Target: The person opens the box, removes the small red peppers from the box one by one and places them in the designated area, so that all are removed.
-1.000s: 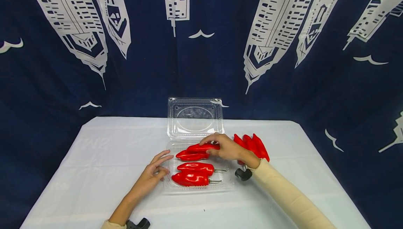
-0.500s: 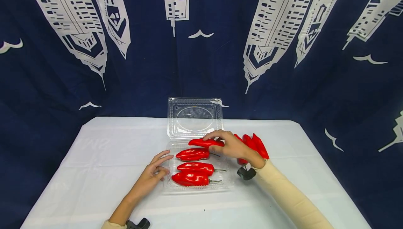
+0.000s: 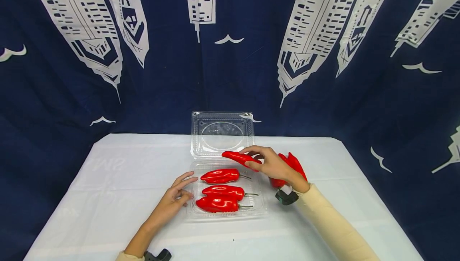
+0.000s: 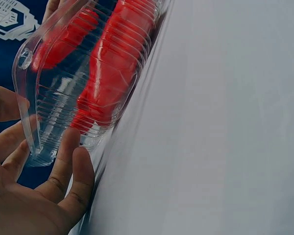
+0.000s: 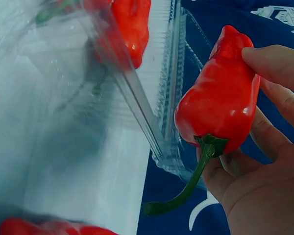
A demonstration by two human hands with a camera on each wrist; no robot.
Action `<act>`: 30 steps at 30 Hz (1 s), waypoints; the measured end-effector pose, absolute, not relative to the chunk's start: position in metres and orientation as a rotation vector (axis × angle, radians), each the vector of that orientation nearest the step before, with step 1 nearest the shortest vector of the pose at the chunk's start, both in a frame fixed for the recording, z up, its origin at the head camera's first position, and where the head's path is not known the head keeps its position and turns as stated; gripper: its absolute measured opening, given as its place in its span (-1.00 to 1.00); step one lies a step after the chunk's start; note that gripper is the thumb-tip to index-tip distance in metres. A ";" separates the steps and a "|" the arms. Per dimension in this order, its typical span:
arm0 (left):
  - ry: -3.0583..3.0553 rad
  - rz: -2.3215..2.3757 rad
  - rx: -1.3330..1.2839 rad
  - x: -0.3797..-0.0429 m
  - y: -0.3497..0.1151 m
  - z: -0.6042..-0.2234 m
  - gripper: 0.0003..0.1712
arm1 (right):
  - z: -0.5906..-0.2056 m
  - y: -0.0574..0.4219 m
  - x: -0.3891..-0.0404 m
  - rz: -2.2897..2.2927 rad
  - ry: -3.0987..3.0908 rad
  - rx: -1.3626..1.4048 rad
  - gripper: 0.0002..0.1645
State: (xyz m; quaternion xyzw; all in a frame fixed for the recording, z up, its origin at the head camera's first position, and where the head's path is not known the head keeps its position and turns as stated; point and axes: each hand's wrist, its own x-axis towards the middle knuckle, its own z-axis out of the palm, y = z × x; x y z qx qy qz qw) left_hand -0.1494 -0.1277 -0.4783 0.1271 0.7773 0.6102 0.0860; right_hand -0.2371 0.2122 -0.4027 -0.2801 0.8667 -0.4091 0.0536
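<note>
My right hand grips a red pepper between thumb and fingers, above the back of a clear plastic container. In the right wrist view, the held pepper has a long green stem trailing from its blunt end. Inside the container are three more red peppers, one towards the back and two close together in front. My left hand rests at the container's left side, fingers spread. In the left wrist view, the fingertips touch the ribbed clear wall.
The container's hinged lid stands raised at the back. More red peppers lie on the white table to the right, partly hidden behind my right hand and wrist. A dark blue patterned cloth hangs behind the table.
My right hand has lifted the pepper off the back pepper in the container, moving it up, back and to the right. The left hand has stayed put.
</note>
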 end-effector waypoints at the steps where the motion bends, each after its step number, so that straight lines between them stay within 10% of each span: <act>1: 2.316 1.820 0.379 -0.149 -0.128 -0.479 -0.43 | -0.401 0.214 -0.237 -1.250 2.633 -0.831 -0.57; 30: 2.312 1.816 0.355 -0.149 -0.128 -0.477 -0.42 | -0.403 0.268 -0.236 -1.450 2.616 -0.537 -0.52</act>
